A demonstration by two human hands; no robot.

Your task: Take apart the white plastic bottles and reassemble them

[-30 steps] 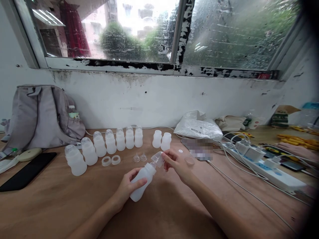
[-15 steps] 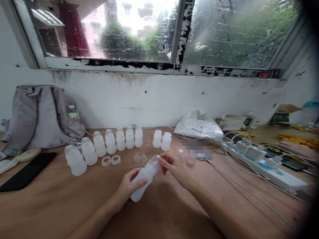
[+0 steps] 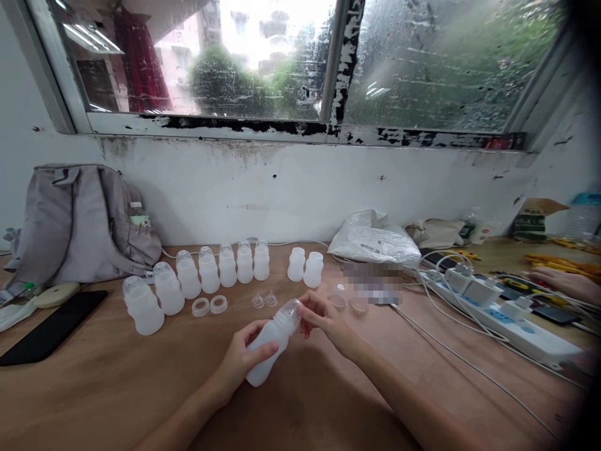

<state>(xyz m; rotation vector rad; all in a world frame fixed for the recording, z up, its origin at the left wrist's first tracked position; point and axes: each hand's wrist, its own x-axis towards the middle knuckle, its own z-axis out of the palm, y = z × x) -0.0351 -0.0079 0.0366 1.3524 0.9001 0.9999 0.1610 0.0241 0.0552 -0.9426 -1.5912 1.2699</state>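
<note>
Backpack (image 3: pixel 70 219) by the far left corner of surface (image 3: pixel 263 426), black slab (image 3: pixel 54 326) near the left edge. Capped bottles (image 3: pixel 188 275): seven, upright, one row slanting back toward the far edge. Loose rings (image 3: pixel 201 313): two, flat, side by side, in front of the row. Left hand (image 3: pixel 241 360) clamped around the body of the held bottle (image 3: pixel 273 336), just one, tilted, neck up and to the right, over the middle of the surface. Teats (image 3: pixel 258 301): two, standing behind the held bottle. Clear cap (image 3: pixel 290 307): one loose-handled, over the held bottle's neck, end pinched in the fingertips of the right hand (image 3: pixel 331 321). Step in hand, judged: fitting cap over neck; whether it is fully seated, can't tell. That move calls for a steady bottle, cap lined up with the neck, even push. Open bottles (image 3: pixel 296 265): two, upright, no caps, near the far edge. Clear round pieces (image 3: pixel 359 305): two, flat, right of the right hand; small white piece (image 3: pixel 340 288): one, just behind. Plastic bag (image 3: pixel 373 243): one, far edge. Power strip (image 3: pixel 516 336): one, toward the right edge, plugs and cables on it. Another person's hand (image 3: pixel 566 283): one, far right, partly visible, grip can't tell
</note>
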